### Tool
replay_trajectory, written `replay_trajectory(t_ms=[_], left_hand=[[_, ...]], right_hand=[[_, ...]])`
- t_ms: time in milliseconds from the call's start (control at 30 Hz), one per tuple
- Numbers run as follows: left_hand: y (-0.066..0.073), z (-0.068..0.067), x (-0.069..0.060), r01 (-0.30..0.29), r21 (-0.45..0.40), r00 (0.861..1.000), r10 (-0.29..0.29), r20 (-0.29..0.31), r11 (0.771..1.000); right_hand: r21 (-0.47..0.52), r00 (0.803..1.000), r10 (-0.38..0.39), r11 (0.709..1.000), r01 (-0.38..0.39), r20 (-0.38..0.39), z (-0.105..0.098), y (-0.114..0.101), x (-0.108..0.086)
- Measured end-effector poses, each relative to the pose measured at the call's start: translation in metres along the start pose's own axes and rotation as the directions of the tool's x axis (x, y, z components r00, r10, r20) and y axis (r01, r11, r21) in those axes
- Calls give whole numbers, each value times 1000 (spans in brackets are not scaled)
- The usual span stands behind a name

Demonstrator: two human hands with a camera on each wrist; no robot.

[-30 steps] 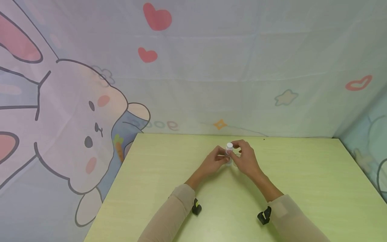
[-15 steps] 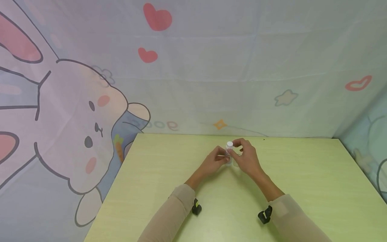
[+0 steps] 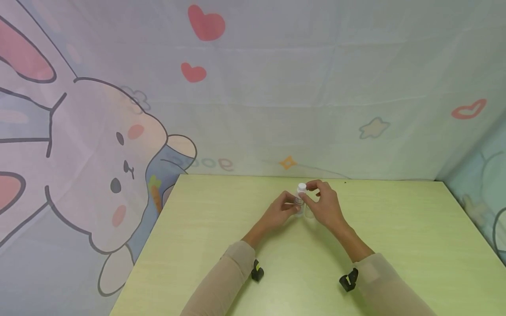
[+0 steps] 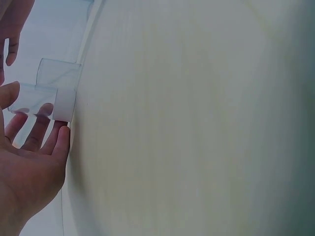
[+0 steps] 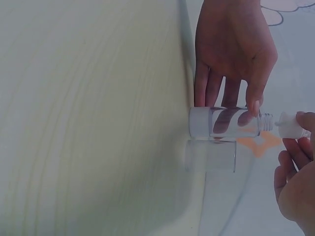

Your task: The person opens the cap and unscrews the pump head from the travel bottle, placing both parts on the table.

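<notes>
A clear bottle (image 5: 225,122) with a white base stands upright on the table, its threaded neck bare. My left hand (image 3: 278,211) grips it around the body, fingers on one side and thumb on the other (image 4: 39,169). Just above the neck, my right hand (image 3: 327,206) pinches a white pump top (image 5: 290,126) between thumb and fingers. A small gap shows between the pump top and the neck in the right wrist view. Right beside the bottle stands a clear open-looking cup or overcap (image 5: 211,156), partly behind my right hand in the head view.
The pale yellow-green table (image 3: 221,197) stretches to both sides of the hands. Behind it hangs a cloth backdrop (image 3: 276,87) with a printed rabbit and hearts. Black wrist-worn devices (image 3: 348,281) sit at both sleeves.
My right hand has shifted slightly up and to the right, carrying the white pump top with it. The left hand and bottle have stayed nearly still.
</notes>
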State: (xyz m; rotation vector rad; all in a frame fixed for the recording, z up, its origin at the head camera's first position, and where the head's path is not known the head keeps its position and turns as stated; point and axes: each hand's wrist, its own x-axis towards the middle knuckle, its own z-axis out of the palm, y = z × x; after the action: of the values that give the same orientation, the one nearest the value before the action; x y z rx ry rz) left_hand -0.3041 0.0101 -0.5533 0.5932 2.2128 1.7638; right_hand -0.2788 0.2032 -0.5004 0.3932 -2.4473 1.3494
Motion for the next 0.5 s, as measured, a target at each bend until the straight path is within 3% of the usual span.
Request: replay_trajectory(t_ms=[500], left_hand=[[1,1,-1,-7,9,1000,7,-4,1000]], right_hand=[[14,1000,-15,1000,15,-2,-5,0,-2]])
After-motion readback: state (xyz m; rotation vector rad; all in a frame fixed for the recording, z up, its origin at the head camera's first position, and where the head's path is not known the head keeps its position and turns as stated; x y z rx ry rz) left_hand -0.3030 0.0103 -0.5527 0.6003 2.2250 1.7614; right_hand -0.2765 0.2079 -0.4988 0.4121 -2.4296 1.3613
